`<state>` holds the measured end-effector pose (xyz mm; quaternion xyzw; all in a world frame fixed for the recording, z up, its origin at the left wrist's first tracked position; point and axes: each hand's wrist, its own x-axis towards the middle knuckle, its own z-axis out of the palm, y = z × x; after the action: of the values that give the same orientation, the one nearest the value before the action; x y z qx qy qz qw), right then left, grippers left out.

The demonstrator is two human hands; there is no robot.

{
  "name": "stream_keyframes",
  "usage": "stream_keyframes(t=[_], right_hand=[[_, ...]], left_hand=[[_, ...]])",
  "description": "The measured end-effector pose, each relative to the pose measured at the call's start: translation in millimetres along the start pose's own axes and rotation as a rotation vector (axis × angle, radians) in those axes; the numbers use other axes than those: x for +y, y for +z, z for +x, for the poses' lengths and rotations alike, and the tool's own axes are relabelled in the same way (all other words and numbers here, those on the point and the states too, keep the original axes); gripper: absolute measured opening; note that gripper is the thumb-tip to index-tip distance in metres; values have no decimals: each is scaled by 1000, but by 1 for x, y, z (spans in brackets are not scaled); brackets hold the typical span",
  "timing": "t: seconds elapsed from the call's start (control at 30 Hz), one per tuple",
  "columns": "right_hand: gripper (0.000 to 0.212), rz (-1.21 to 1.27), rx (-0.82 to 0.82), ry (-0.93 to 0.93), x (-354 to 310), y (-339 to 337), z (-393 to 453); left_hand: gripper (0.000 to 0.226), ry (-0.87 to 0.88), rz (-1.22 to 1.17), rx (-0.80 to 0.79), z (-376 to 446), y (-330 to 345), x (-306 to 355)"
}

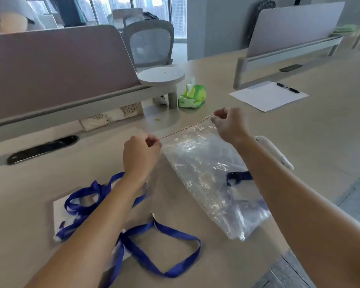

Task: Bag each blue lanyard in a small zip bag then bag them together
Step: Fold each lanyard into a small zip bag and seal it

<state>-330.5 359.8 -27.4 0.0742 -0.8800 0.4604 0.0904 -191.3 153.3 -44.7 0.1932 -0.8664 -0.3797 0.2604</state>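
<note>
Zip bag [206, 173] stretched taut above the desk [299, 132], left hand [140, 155] and right hand [229, 123] each pinching a corner of its red seal; blue lanyards [154, 246] lie loose on the desk beneath the left forearm.

No readable text, label or number shows on anything in view

- Beige desk [299, 132]: bears two loose blue lanyards [154, 246], clear zip bag [206, 173], green tissue pack [192, 96], paper sheet [266, 96] with pen [288, 87]
</note>
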Motion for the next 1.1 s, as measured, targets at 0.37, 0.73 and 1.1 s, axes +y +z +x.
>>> stream_keyframes(t=[0.37, 0.73, 1.1], right_hand=[[37, -247, -162, -276, -62, -5, -66], [21, -182, -510, -472, -94, 60, -222], [19, -156, -426, -586, -48, 84, -285]], left_hand=[[17, 67, 63, -18, -28, -56, -1], [7, 42, 113, -53, -122, -170, -79], [29, 311, 276, -307, -186, -175, -128]])
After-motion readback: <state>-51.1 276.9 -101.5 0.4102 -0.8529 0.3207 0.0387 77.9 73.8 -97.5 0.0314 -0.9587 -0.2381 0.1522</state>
